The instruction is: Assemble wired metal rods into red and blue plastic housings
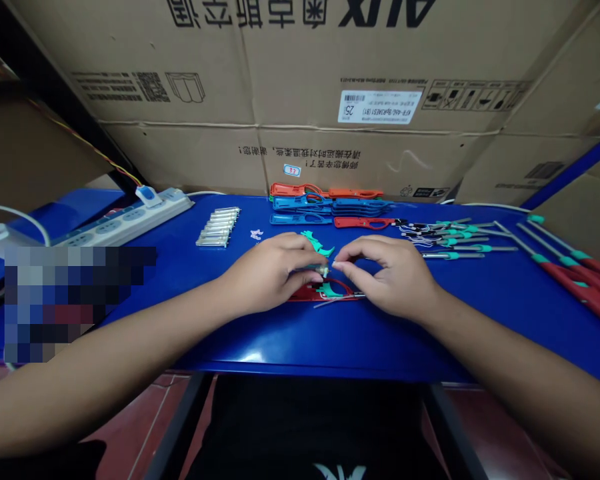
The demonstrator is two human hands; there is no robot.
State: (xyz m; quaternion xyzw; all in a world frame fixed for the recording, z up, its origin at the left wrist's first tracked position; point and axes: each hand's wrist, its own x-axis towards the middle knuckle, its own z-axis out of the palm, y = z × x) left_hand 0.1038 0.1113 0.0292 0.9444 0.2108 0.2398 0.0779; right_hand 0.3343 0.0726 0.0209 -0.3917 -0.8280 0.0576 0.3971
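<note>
My left hand (267,273) pinches a small metal-tipped part with a green collar (320,270) above the blue table (300,343). My right hand (387,277) faces it, its fingertips at or very near the part's metal end. Below both hands lies a red plastic handle (303,293) with a green piece (331,290) and thin wire (337,300), partly hidden by my fingers. A loose green plastic piece (317,243) lies just beyond my left fingers.
Stacked red and blue plastic handles (325,207) lie at the back. Several metal tubes (219,227) lie left; several green-collared metal rods (455,243) and long red-handled tools (577,287) lie right. A power strip (125,223) sits back left; cardboard boxes (300,67) stand behind.
</note>
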